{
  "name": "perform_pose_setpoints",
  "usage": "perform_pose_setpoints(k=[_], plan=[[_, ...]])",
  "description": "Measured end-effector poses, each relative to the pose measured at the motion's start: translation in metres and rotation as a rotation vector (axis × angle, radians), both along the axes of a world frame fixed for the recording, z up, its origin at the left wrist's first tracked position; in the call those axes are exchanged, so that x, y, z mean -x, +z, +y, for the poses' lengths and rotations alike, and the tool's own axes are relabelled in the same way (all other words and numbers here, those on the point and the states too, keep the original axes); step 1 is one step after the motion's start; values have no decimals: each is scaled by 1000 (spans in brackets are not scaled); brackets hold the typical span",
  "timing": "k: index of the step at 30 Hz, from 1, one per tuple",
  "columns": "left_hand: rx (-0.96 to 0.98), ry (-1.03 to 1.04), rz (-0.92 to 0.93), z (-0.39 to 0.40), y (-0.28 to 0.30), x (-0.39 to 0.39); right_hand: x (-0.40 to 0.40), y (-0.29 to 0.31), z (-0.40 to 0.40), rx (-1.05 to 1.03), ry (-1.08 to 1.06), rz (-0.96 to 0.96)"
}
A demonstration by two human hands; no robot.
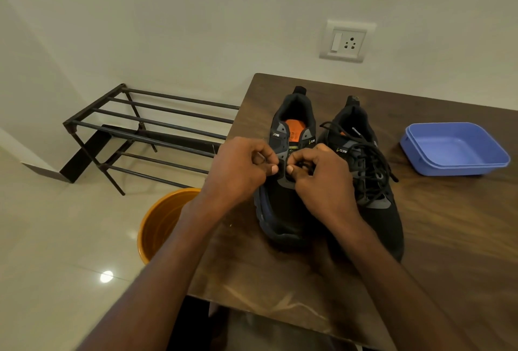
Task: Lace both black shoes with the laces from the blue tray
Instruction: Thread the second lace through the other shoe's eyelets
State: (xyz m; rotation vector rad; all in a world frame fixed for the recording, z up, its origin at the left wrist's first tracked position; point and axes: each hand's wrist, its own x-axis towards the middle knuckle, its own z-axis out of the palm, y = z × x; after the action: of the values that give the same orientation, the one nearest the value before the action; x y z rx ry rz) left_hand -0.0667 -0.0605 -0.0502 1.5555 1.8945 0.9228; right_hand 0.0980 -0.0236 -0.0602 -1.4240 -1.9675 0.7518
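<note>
Both hands, left hand and right hand, pinch a limp black cord lace at the unlaced black mesh shoe, nine o'clock of its laced twin; pinch near the stiff tip.

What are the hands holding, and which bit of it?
Both the left hand and the right hand pinch the left shoe at its eyelet flaps, either side of the tongue. Any lace between the fingers cannot be told.

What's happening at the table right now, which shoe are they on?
A person is lacing the left-hand shoe: the left hand and right hand both pinch at its lower eyelets, apparently holding a lace. The right-hand shoe beside it is already laced, ends loose. The blue tray holds no laces.
</note>
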Motion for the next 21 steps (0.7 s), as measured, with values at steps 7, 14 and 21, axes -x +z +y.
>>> perform_pose_setpoints(k=[7, 14, 21], plan=[[29, 7, -59, 0, -2, -1, 8, 5, -9, -120, -74, -225], [13, 3, -102, 0, 0, -2, 2, -1, -1, 33, -81, 21], [-5, 0, -78, 1, -2, 0, 8, 3, -10, -93, -114, -193]])
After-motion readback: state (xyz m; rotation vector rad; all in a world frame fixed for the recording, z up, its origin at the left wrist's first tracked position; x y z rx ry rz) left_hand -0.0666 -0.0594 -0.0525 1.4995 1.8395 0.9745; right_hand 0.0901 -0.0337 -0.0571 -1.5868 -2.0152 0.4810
